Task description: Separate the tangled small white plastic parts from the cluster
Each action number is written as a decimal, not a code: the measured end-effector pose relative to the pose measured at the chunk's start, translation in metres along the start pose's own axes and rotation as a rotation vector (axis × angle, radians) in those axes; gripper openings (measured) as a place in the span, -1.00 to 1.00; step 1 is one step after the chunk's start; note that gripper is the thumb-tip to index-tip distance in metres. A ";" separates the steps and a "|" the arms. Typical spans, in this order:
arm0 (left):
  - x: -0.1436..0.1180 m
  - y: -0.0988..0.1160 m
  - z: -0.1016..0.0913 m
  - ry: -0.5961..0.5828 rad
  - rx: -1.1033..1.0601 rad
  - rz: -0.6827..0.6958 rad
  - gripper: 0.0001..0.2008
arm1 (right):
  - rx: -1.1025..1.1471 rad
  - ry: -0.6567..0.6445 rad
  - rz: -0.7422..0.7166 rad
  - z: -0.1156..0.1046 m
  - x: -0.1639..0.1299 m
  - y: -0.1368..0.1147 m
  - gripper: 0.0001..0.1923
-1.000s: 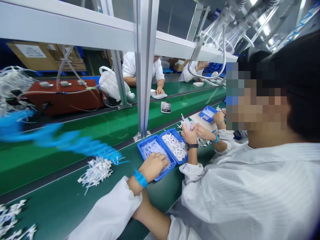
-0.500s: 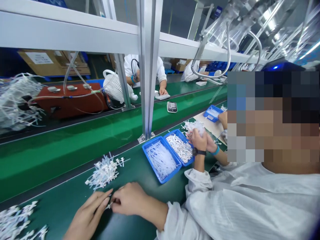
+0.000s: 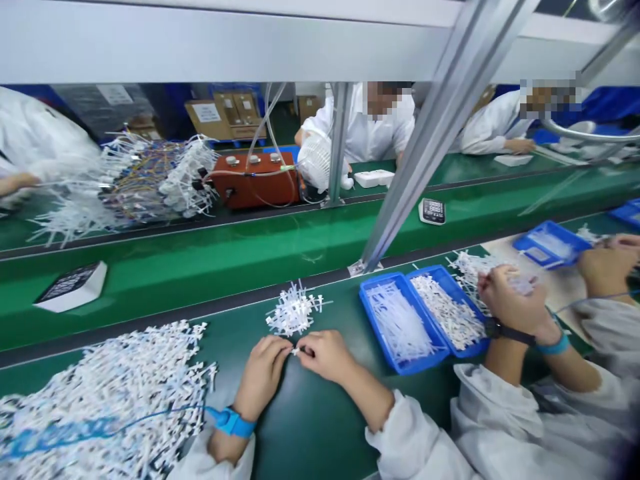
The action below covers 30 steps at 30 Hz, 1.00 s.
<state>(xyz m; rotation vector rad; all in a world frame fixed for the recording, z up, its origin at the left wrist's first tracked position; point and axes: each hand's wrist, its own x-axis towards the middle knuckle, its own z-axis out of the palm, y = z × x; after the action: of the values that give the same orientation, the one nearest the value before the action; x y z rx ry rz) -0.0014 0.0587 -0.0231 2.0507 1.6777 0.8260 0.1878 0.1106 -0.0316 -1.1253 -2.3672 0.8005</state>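
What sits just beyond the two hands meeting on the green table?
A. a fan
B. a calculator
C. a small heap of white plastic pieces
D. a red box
C: the small heap of white plastic pieces lies right behind the left hand and right hand, which pinch one small piece together.

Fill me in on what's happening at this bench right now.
The person's left hand and right hand meet over the green table, pinching a small white plastic piece between them. A small pile of white pieces lies just beyond. A co-worker's hand works beside two blue trays.
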 end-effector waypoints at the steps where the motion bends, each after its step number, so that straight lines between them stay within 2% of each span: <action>1: -0.001 -0.002 0.001 0.000 -0.004 -0.008 -0.76 | -0.008 -0.005 0.006 0.000 0.001 -0.001 -0.85; 12: -0.002 -0.001 0.002 -0.109 0.067 -0.105 -0.76 | -0.096 -0.081 0.040 -0.001 0.006 -0.006 -0.87; 18: -0.003 -0.002 0.005 -0.110 0.115 -0.100 -0.75 | -0.170 -0.154 0.058 -0.003 0.006 -0.007 -0.85; 30: 0.000 -0.002 0.009 -0.153 0.233 -0.108 -0.75 | -0.310 -0.182 -0.011 -0.001 0.007 -0.013 -0.84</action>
<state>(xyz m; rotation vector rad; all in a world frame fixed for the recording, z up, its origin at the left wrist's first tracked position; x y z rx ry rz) 0.0032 0.0595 -0.0313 2.0892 1.8513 0.4448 0.1774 0.1097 -0.0219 -1.1998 -2.7173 0.5642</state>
